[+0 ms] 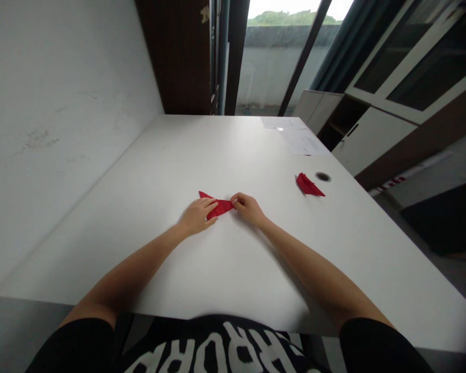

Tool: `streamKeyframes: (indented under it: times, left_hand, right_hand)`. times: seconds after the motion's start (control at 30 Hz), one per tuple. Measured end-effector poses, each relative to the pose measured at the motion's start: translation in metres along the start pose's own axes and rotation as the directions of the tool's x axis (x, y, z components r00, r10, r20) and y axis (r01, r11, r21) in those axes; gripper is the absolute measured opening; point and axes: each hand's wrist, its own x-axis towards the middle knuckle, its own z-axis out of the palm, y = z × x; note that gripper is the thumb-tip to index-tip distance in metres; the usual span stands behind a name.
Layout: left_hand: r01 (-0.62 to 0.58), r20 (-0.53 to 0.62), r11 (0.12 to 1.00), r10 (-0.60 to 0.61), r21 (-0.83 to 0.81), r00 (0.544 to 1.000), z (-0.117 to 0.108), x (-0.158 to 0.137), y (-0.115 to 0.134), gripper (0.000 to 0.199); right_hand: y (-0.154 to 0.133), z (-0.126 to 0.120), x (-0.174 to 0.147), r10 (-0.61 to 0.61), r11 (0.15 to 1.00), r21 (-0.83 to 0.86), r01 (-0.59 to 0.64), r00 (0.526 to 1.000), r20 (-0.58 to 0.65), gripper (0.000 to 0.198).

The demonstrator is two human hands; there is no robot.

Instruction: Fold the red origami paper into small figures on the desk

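Note:
A folded piece of red paper (222, 207) lies on the white table in front of me, with a pointed tip showing at its upper left. My left hand (197, 214) lies over its left part, fingers stretched out flat and pressing it down. At the paper's right end, my right hand (248, 208) pinches the narrow tip between thumb and fingers. Part of the paper is hidden under my left fingers.
A second folded red paper piece (309, 185) rests to the right, beside a round cable hole (323, 176). White paper sheets (301, 141) lie at the far right corner. A wall (70, 129) borders the table (202, 155) on the left; cabinets (376, 132) stand beyond its right edge.

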Motion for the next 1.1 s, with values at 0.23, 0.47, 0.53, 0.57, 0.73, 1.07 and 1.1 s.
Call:
streamKeyframes:
  times: [0.23,0.47,0.53,0.57,0.73,1.07,1.1]
  left_hand:
    - [0.007,-0.051,0.999,-0.009,-0.04,0.999,-0.005,0.002,0.009,0.04]
    - [0.081,-0.179,0.977,-0.117,-0.195,0.977,-0.011,0.002,0.013,0.031]
    - [0.132,-0.204,0.913,-0.224,-0.385,0.953,-0.011,0.002,0.013,0.029]
    - [0.153,-0.197,0.846,-0.288,-0.51,0.937,-0.01,0.003,0.012,0.029]
    - [0.155,0.002,0.309,-0.442,-0.938,0.897,-0.004,0.008,0.009,0.04]
    - [0.102,0.101,-0.016,-0.358,-0.995,0.928,-0.007,0.01,0.013,0.045]
    - [0.103,0.108,-0.033,-0.357,-0.994,0.928,-0.008,0.009,0.013,0.044]
  right_hand:
    - [-0.008,-0.004,0.003,0.108,0.809,0.577,-0.113,0.993,0.044,0.025]
    - [-0.041,-0.005,-0.008,0.106,0.694,0.707,-0.136,0.991,0.087,0.033]
    - [-0.049,-0.008,-0.011,0.073,0.729,0.68,-0.079,0.997,0.037,0.034]
    - [-0.052,-0.01,-0.012,0.055,0.758,0.651,-0.034,0.998,-0.012,0.034]
    - [-0.055,-0.021,-0.012,-0.08,0.901,0.41,0.141,0.984,-0.16,0.028]
    - [-0.049,-0.009,-0.017,-0.195,0.882,0.456,0.121,0.974,0.118,0.033]
    - [-0.049,-0.009,-0.017,-0.198,0.884,0.451,0.122,0.972,0.125,0.032]
